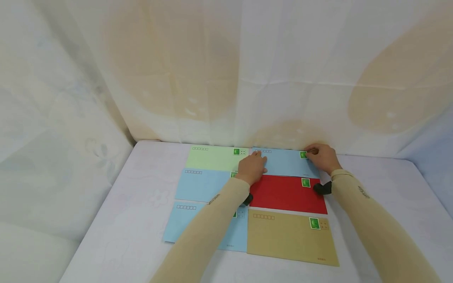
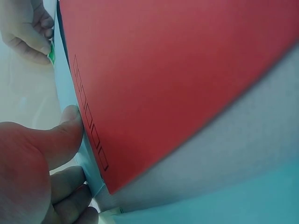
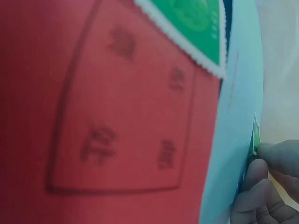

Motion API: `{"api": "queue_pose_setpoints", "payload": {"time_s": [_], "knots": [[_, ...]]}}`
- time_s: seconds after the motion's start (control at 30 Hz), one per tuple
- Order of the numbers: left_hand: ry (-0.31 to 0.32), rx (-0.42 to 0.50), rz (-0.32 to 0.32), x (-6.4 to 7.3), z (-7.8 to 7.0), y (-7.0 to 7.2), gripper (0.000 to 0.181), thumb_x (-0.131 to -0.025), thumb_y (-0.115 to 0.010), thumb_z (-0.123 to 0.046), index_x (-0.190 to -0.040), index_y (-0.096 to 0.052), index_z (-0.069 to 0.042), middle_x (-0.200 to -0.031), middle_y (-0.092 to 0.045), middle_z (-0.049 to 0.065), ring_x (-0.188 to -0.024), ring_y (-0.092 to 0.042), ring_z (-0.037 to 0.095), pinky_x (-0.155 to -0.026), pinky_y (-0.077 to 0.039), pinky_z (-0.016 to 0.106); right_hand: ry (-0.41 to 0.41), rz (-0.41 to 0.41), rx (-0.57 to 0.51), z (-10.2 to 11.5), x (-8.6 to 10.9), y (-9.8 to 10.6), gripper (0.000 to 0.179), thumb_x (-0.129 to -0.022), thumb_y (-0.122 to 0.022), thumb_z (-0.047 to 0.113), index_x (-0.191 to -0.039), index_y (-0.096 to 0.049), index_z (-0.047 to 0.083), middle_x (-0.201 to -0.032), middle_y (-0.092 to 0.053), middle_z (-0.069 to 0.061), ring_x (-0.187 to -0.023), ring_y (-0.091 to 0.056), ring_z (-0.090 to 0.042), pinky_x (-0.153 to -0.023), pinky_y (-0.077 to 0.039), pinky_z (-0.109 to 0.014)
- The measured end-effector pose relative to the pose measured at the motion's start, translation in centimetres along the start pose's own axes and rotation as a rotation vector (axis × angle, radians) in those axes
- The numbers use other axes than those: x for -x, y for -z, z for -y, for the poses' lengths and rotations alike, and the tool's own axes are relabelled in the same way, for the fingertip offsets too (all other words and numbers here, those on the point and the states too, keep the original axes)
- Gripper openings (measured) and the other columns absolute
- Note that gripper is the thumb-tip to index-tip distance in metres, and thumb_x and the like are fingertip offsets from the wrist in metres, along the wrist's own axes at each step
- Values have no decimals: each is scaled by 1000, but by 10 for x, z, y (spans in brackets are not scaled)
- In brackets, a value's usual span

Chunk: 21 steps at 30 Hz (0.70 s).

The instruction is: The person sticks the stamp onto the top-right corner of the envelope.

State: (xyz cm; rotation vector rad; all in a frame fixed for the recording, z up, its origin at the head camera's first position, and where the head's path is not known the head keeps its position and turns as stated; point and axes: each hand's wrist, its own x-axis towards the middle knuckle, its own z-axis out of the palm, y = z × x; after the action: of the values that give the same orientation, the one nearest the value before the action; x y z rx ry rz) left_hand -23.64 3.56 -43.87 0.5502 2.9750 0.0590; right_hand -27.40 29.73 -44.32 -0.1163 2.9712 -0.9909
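Note:
My right hand (image 1: pixel 323 158) pinches a small green postage stamp (image 1: pixel 303 155) between thumb and finger, over the top right corner of a light blue envelope (image 1: pixel 284 164). In the right wrist view this stamp (image 3: pixel 256 134) appears tilted up at the fingertips. My left hand (image 1: pixel 251 168) rests on the left end of the same envelope, its fingers relaxed near the row of postcode boxes. Just below lies a red envelope (image 1: pixel 286 194) with a green stamp (image 1: pixel 306 182) in its upper right corner; its postcode boxes show close up beside my left thumb in the left wrist view.
A tan envelope (image 1: pixel 286 239) lies nearest on the right. The left column has a pale green envelope (image 1: pixel 212 158) at the back and two blue envelopes, the middle one (image 1: pixel 201 186) and the front one (image 1: pixel 184 228). A pale curtain (image 1: pixel 219 78) hangs behind the white table (image 1: pixel 134 188).

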Motion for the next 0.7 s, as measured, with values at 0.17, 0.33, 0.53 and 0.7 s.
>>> {"api": "queue_pose_setpoints", "payload": {"time_s": [0.17, 0.33, 0.53, 0.7], "knots": [[0, 0, 4, 2, 0, 2, 55, -98, -64, -39, -150, -51, -23, -156, -45, 2, -144, -40, 16, -101, -50, 29, 19, -14, 24, 0, -1, 0, 27, -97, -58, 9, -116, -67, -8, -105, -68, -29, -96, -63, -40, -73, -51, -37], [-3, 11, -19, 2, 1, 1, 54, -97, -66, -38, -148, -54, -24, -154, -47, 1, -142, -41, 15, -100, -51, 28, 32, -19, 36, 2, -2, -1, 26, -96, -58, 8, -114, -67, -9, -103, -68, -29, -94, -62, -40, -75, -52, -41], [-8, 11, -22, 5, 1, 3, 52, -99, -64, -38, -147, -54, -22, -154, -47, 2, -142, -42, 16, -99, -51, 28, 47, -17, 53, 1, -3, -3, 26, -96, -59, 9, -113, -67, -9, -100, -68, -27, -91, -60, -38, -73, -50, -40], [-4, 12, -6, 3, 0, 3, 53, -98, -64, -38, -148, -54, -22, -154, -47, 3, -142, -42, 16, -100, -51, 29, 44, -20, 65, 0, -3, -5, 25, -96, -59, 8, -112, -67, -9, -99, -67, -25, -90, -59, -36, -74, -49, -41]]}}
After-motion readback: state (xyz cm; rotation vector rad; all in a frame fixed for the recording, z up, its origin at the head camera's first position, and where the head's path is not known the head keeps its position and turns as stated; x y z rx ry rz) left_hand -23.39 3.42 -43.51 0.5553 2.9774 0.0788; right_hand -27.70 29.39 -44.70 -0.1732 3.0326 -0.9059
